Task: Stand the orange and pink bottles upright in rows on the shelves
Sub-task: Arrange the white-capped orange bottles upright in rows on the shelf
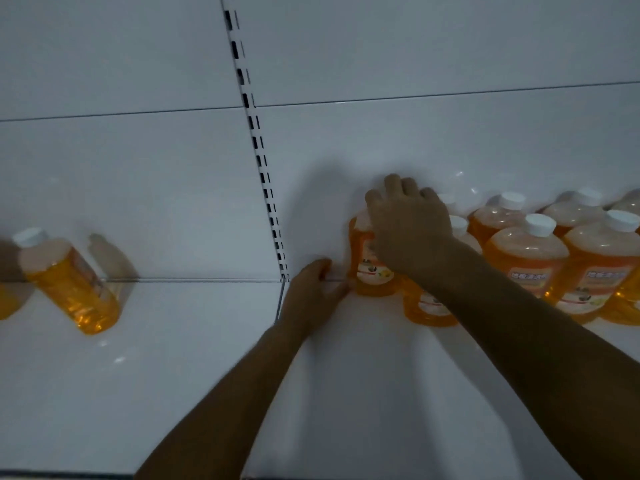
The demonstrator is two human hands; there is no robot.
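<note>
An orange bottle [370,268] stands upright at the back of the white shelf [363,375], at the left end of the rows. My right hand [410,223] covers its top, fingers curled over the cap. My left hand [315,292] rests beside the bottle's base, fingers touching its lower left side. Another orange bottle [427,306] stands just in front, partly hidden by my right forearm. Several upright orange bottles with white caps [526,258] fill the right part of the shelf. On the left shelf section one orange bottle [69,278] leans tilted against the back wall.
A slotted upright rail [256,140] divides the white back panel between the two shelf sections. Part of another orange bottle [5,303] shows at the far left edge. Bare white shelf surface lies in front of my arms.
</note>
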